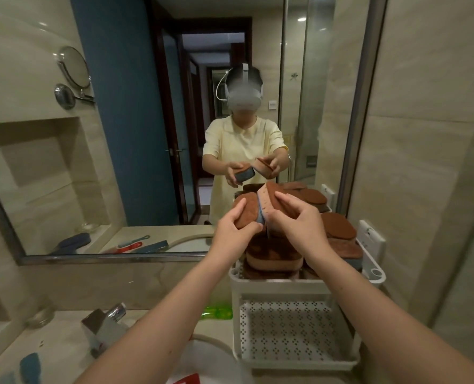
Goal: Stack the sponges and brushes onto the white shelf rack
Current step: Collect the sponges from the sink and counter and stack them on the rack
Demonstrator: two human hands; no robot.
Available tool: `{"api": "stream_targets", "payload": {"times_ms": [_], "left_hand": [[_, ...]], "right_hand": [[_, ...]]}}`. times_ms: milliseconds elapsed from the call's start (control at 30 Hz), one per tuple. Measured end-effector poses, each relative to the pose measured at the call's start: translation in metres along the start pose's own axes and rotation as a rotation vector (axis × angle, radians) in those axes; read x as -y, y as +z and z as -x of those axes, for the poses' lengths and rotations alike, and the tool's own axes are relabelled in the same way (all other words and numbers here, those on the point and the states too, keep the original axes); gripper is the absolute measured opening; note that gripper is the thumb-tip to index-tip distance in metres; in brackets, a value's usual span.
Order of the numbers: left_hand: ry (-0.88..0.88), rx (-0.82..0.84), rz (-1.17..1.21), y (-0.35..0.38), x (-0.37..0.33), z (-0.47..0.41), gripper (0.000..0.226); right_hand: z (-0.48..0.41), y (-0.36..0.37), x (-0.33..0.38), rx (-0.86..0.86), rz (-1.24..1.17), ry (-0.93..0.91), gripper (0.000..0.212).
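Head view: left hand point(230, 232) is gripping a brown-topped sponge point(246, 214) with a blue-grey base, fingers point(240, 209) curling round its edge. Right hand point(299, 225) is pinching a second sponge point(275, 195), pinkish side showing, tilted on edge. The two sponges are touching at their inner edges, held just above the top tier of the white shelf rack point(258, 278) on the counter point(61, 345). That tier is already carrying a pile of brown sponges point(274, 253), uneven and rising above the rim. No brushes seen on the rack.

Step in hand looks like placing this pair on the pile. To do it well: probably separating them, turning each one flat, setting one down at a time on the lowest, flattest spot and keeping it inside the rim. The perforated lower tier point(285, 328) looks like the steadier choice. Risk: a tilted sponge sliding off toward the basin.
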State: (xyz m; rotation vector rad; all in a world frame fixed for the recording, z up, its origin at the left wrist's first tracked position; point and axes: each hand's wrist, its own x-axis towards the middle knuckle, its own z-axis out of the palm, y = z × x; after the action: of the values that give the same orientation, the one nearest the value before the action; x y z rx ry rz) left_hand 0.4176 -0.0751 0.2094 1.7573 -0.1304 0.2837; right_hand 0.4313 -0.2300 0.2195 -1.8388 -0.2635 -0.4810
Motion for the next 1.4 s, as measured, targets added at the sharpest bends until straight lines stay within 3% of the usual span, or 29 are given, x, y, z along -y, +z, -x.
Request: {"api": "stream_targets", "payload": {"times_ms": [533,833,1033,1233,1400], "left_hand": [[-0.001,0.008,-0.323,0.022,0.041,-0.049,0.08],[0.01,0.026,-0.293,0.021,0.043,-0.054,0.092],[0.001,-0.06,-0.313,0.017,0.046,-0.047,0.086],[-0.059,-0.049,-0.219,0.003,0.04,-0.035,0.102],[-0.036,-0.175,-0.025,-0.021,0.035,-0.008,0.07]], "right_hand": [[-0.028,0.015,-0.051,-0.078,0.532,0.019,0.058],[-0.024,0.021,-0.054,-0.068,0.66,0.014,0.061],[-0.023,0.018,-0.047,-0.005,0.656,0.072,0.056],[-0.012,0.017,-0.028,-0.01,0.61,0.054,0.064],[0.013,0.033,-0.004,-0.062,0.388,-0.168,0.052]]}}
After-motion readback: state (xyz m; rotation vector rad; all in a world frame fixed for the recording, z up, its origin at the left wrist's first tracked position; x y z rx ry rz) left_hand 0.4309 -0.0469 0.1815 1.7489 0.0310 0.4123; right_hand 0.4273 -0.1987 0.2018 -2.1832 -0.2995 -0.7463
